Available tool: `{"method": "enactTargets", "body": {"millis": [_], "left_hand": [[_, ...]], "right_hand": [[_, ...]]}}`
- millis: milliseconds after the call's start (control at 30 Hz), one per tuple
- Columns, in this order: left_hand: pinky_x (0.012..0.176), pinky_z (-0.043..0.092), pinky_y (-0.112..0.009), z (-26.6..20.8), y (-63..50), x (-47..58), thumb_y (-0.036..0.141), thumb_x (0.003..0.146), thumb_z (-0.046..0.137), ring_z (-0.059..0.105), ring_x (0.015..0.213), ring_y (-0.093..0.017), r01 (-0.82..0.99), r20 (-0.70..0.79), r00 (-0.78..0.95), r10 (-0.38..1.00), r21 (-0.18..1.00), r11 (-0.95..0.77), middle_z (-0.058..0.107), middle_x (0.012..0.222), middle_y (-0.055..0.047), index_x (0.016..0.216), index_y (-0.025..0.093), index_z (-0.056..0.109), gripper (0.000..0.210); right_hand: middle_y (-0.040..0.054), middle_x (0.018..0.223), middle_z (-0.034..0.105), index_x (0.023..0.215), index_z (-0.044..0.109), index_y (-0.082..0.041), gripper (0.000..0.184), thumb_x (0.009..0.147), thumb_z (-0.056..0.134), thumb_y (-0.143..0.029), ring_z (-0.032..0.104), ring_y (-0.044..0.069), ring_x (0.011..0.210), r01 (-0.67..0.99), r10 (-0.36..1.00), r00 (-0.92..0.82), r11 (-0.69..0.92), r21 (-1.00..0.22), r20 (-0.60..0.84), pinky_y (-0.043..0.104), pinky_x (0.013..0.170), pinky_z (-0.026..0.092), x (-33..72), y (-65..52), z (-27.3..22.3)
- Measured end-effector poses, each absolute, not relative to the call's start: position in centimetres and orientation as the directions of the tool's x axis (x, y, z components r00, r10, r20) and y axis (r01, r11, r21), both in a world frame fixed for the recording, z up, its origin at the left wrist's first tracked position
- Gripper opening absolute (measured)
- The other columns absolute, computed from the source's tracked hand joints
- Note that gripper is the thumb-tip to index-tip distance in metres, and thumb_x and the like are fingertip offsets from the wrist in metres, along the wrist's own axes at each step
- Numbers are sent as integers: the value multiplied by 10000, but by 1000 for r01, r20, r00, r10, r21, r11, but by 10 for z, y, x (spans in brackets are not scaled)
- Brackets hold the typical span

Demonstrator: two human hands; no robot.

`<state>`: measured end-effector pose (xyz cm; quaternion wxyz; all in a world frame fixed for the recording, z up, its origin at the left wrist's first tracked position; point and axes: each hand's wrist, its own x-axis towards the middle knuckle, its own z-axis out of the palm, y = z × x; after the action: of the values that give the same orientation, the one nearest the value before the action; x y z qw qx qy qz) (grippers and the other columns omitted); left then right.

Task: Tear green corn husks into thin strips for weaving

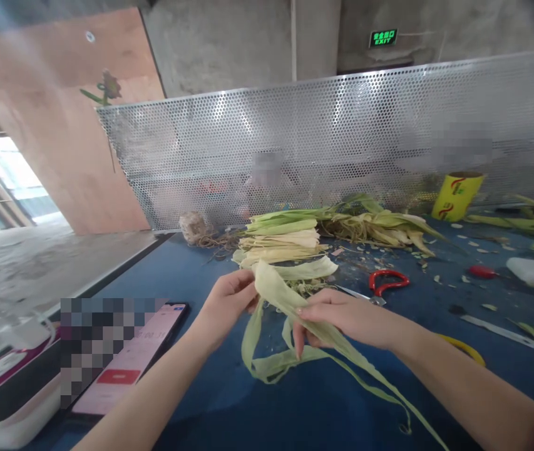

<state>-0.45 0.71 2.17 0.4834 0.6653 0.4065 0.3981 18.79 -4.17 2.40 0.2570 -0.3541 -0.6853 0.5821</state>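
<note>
From far away, I watch my left hand (236,293) pinch the wide top of a pale green husk strip (276,287). My right hand (335,316) grips the same strip lower down, with bent fingers under it. So both hands are closed on it, and it is in the middle, over the blue table (229,416). Thin tails hang down in loops and run off to the near right.

The strip looks thin, so I think it could rip if my hands pull apart too hard. The loops could also get in a knot, or catch on my right fingers.

Just past my right hand are scissors (389,282) with red handles. Their points face left, toward the strip, so a quick push of that hand could poke it or snag the husk. A yellow loop (466,349) sticks out by my right arm, and a flat metal strip (501,331) lies farther right. A careless swing of that arm could bump them.

On the near left, my arm is close to a phone (117,376). My elbow could knock it. Far ahead sits a husk pile (280,238), and a long tail could hook its loose ends.
</note>
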Motion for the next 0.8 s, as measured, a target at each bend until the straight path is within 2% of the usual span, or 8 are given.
{"method": "enactTargets", "body": {"millis": [133, 233, 300, 367, 467, 533, 633, 800], "left_hand": [[395, 305, -194, 27, 4, -2, 223, 595, 638, 362, 387, -55, 141, 159, 287, 945, 968, -206, 503, 456, 55, 621, 138, 632, 89], [402, 360, -206, 29, 1, -1, 245, 626, 609, 406, 387, -68, 122, 159, 289, 944, 972, -202, 523, 454, 44, 620, 130, 636, 118], [407, 392, -212, 29, 0, 0, 254, 642, 596, 439, 396, -77, 116, 150, 288, 946, 975, -190, 553, 488, 31, 688, 123, 640, 146], [390, 404, -214, 28, 1, 0, 249, 645, 597, 447, 381, -77, 117, 152, 283, 947, 974, -192, 577, 537, 32, 845, 133, 615, 232], [366, 401, -200, 27, 1, -2, 259, 680, 577, 470, 378, -84, 124, 214, 234, 949, 961, -247, 541, 557, 70, 1046, 212, 450, 391], [379, 396, -181, 27, 2, -4, 266, 726, 531, 501, 419, -89, 187, 289, 187, 939, 928, -323, 487, 558, 84, 992, 242, 408, 294], [385, 383, -181, 27, 2, -5, 249, 782, 425, 483, 417, -74, 339, 338, 209, 918, 855, -392, 473, 601, 61, 831, 220, 458, 66], [466, 408, -221, 27, 0, -4, 195, 750, 422, 480, 462, -88, 511, 303, 307, 902, 747, -425, 569, 683, 0, 750, 173, 584, 163]], "right_hand": [[-18, 470, 437, 768, 662, -142, 508, 889, 275, -449, 409, 97, 480, 115, 755, -652, 4, -993, -72, 247, 585, 337, 177, -47, 18], [-19, 519, 476, 757, 599, -159, 403, 873, 335, -441, 412, 91, 484, 144, 846, -517, -68, -987, -134, 235, 546, 337, 168, -48, 14], [-29, 548, 483, 765, 561, -168, 260, 853, 417, -367, 406, 77, 479, 178, 885, -437, -89, -980, -160, 212, 509, 325, 166, -47, 13], [-45, 532, 474, 793, 537, -177, 145, 835, 458, -291, 400, 64, 453, 194, 899, -410, -79, -978, -154, 188, 472, 309, 166, -46, 14], [-44, 517, 518, 809, 513, -181, 117, 845, 434, -260, 446, 65, 437, 180, 918, -381, -46, -983, -113, 176, 462, 333, 169, -45, 15], [-24, 551, 572, 836, 504, -181, 132, 858, 403, -262, 521, 88, 482, 140, 934, -349, -29, -990, -76, 191, 496, 384, 170, -44, 15], [7, 594, 625, 922, 480, -178, 149, 869, 375, -271, 587, 126, 544, 80, 948, -316, -22, -997, -46, 216, 511, 424, 169, -44, 15], [4, 580, 624, 888, 458, -175, 83, 849, 397, -215, 551, 107, 437, 67, 938, -342, -36, -997, -56, 227, 475, 429, 166, -45, 14]]}}
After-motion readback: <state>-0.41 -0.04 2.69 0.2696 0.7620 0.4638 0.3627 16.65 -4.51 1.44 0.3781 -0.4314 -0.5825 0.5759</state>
